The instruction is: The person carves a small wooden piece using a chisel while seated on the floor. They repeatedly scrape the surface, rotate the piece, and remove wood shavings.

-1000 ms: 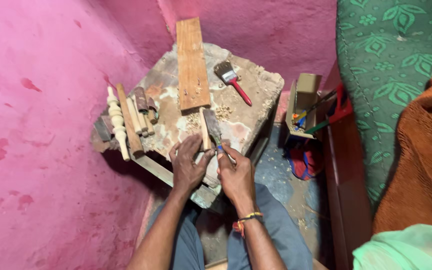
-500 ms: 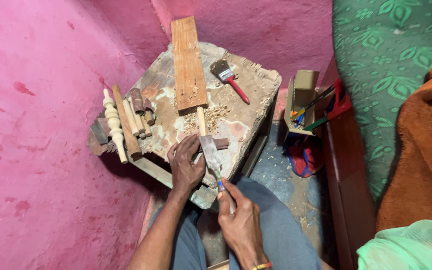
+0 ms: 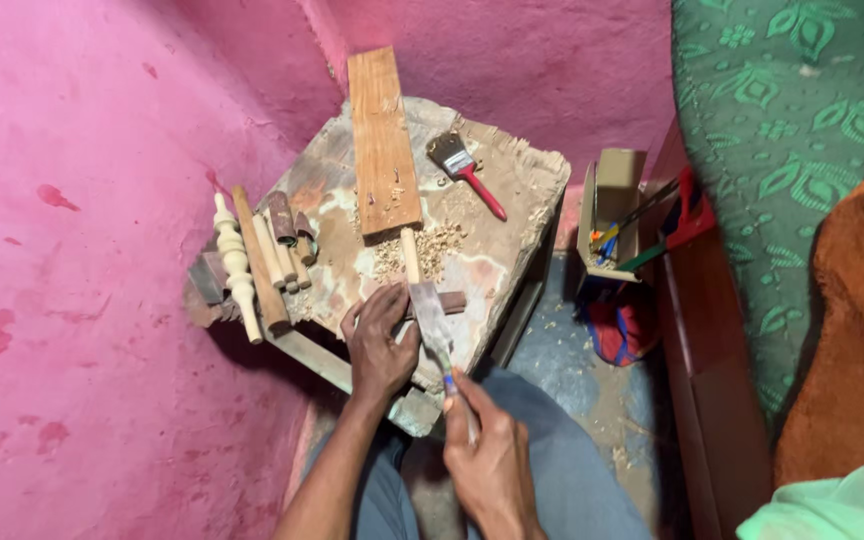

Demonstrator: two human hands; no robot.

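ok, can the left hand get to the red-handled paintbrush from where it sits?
Probably yes. The left hand presses on the small dark wood piece at the near edge; the paintbrush lies loose farther back, with only wood shavings on the block between. It must let go first.
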